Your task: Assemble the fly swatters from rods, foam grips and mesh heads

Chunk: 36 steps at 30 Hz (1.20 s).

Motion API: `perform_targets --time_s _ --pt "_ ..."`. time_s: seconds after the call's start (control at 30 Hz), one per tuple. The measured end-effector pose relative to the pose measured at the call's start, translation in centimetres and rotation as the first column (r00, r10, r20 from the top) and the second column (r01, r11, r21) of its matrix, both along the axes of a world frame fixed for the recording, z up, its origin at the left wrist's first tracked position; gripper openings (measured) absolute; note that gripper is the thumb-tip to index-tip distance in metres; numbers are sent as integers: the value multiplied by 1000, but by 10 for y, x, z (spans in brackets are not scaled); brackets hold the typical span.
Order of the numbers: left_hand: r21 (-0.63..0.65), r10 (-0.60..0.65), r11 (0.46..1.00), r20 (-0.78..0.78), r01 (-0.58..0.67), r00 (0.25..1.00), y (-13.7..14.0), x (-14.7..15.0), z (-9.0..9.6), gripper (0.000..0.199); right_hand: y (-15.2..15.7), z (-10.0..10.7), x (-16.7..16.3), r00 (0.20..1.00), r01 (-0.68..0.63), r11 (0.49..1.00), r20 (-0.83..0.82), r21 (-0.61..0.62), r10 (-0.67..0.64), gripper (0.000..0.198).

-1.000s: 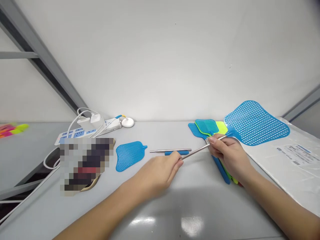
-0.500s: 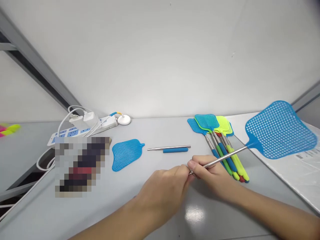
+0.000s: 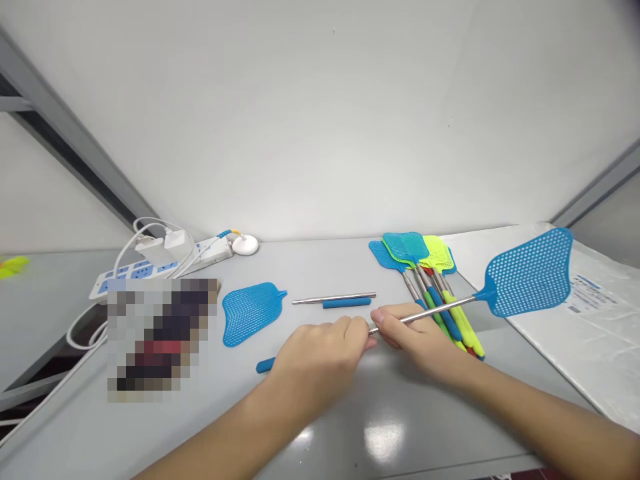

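A blue fly swatter (image 3: 530,275) with a metal rod is held across the table between my two hands. My left hand (image 3: 323,353) is closed round its handle end, and the blue grip tip shows past the wrist side. My right hand (image 3: 415,340) pinches the metal rod between thumb and fingers, nearer the mesh head. Beyond my hands lie a loose blue swatter head (image 3: 254,313), a separate metal rod (image 3: 333,298) and a blue grip sleeve (image 3: 347,303). Behind my right hand rests a pile of swatters (image 3: 437,287) in blue, green, yellow and red.
A white power strip (image 3: 213,250) with plugs and cables stands at the back left, beside a round white device (image 3: 245,245). A pixelated patch (image 3: 163,340) covers something in front of it. White plastic-wrapped material (image 3: 575,333) lies along the right side.
The swatter's mesh head has turned and moved left, and its rod lies flatter. The blue grip end now shows behind my left hand. Both hands stay closed on the swatter.
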State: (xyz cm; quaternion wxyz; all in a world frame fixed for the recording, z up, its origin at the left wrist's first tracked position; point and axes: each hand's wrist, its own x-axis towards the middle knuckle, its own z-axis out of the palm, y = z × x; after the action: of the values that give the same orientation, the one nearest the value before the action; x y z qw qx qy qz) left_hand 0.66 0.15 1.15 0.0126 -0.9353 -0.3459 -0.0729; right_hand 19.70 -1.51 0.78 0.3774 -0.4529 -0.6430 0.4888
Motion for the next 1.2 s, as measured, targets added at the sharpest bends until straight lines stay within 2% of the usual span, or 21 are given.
perform_targets --time_s 0.17,0.4,0.53,0.67,0.8,0.93,1.03,1.07,1.1,1.13,1.17,1.2 --pt "72 -13 997 -3 13 1000 12 -14 9 42 -11 11 29 970 201 971 -113 -131 -216 51" --pt "331 -122 938 34 104 992 17 -19 3 33 -63 31 116 809 509 821 -180 -259 -559 54" --pt "327 -195 929 44 171 980 6 -11 -1 28 -85 20 140 739 588 767 -214 -259 -639 53" --pt "316 -159 939 57 133 986 -5 -1 -2 26 -91 -4 114 647 620 738 -358 -268 -673 50" --pt "322 -173 936 59 145 983 -15 3 -1 28 -94 -17 64 636 585 768 -440 -260 -634 48" --pt "316 -162 941 101 123 982 -30 -7 11 29 -97 -11 31 630 602 779 -494 -177 -599 48" --pt "317 -116 948 232 37 966 -54 -19 34 24 -96 5 16 608 619 774 -543 -133 -579 50" --pt "312 -97 950 338 -14 936 -66 -21 43 20 -95 11 11 596 626 770 -564 -120 -572 51" --pt "294 -77 952 493 -83 866 -79 -21 52 13 -94 19 5 581 635 766 -588 -105 -562 53" --pt "264 -59 952 656 -156 752 -95 -20 59 10 -94 27 -2 565 644 760 -614 -90 -551 54" --pt "233 -68 948 814 -217 577 -110 -16 63 9 -95 35 -10 552 650 756 -638 -74 -537 55" --pt "182 -93 952 937 -245 335 -126 -11 64 9 -97 42 -18 542 653 755 -659 -61 -521 56"
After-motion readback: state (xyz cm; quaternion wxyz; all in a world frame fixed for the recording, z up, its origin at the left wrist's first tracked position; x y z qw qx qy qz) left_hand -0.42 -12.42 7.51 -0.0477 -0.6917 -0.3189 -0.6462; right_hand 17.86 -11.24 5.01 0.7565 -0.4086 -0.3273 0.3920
